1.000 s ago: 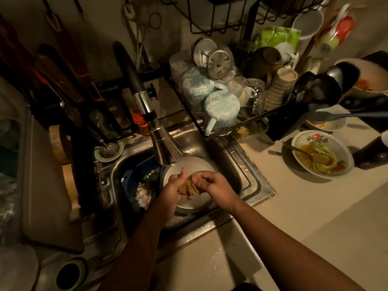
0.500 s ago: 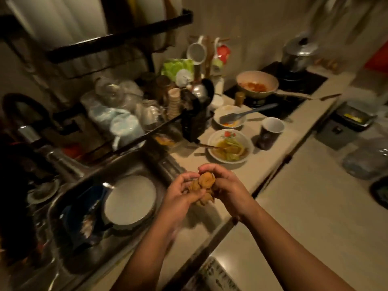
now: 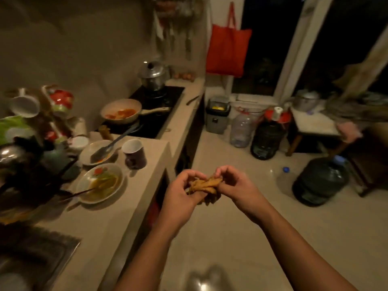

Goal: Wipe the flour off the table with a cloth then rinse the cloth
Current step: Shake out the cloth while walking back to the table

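Now the person is holding a crumpled, twisted yellow-brown cloth between both hands, in the air over the pale tiled floor, just beside the front edge of the long beige stone bench. The left hand is gripping one end of the cloth, its grip closed with the fingers curled round the fabric. The right hand is pinching the other end with thumb and fingertips. The cloth is hanging apart from the bench and well apart from the steel sink at the lower left.

I am judging that the step in hand is wringing or untwisting the cloth, in preparation for wiping. Whether flour is lying on the small white-topped wooden table at the far right, I cannot tell, as it is too blurred. The next move is calling for opening the cloth flat, keeping it in one hand, and carrying it to the floured surface without dripping on the floor.
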Demonstrator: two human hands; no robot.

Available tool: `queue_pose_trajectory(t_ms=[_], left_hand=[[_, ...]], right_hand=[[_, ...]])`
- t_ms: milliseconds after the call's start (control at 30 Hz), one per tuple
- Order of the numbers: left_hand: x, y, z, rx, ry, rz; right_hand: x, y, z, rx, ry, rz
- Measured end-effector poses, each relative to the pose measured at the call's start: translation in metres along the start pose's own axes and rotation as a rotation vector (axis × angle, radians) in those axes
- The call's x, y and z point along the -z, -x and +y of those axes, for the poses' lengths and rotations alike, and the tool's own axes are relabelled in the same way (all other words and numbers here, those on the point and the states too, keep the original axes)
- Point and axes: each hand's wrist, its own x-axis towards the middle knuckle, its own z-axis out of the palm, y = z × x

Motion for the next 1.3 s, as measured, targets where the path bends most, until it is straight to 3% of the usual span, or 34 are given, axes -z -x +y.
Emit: queue_pose_trajectory(t_ms=[167,400,633,800,933,1033,1200,1300], left_hand=[[-0.085,-0.037,0.024,-0.078,-0.067,-0.172],[-0.171,-0.094,0.032,-0.123,-0.12,-0.327],[-0.259,-0.163,0.048,-0.137,-0.063,-0.512],[-0.336,-0.193,0.059,-0.185,-0.128,-0.864],[-0.399,-0.2,0.069,-0.251,-0.17,-1.095],[-0.445,-0.194,0.079,-0.216,-0.102,-1.214],[-0.532,-0.173,0.1,-0.21,0.006,-1.386],[-0.586,-0.153,0.117,-0.223,0.059,-1.435]], right_hand=[[0.087,0.026,-0.005,0.015,0.013,0.295],[0.166,0.033,0.004,-0.049,0.086,0.445],[0.248,0.02,0.0,-0.031,0.103,0.812],[0.292,0.036,-0.005,-0.155,0.087,0.874],[0.325,0.065,0.006,-0.235,0.233,1.12],[0.355,0.098,0.01,-0.184,0.157,1.296],[0.418,0.148,0.017,-0.168,0.107,1.224],[0.459,0.179,0.014,-0.079,0.009,1.308]])
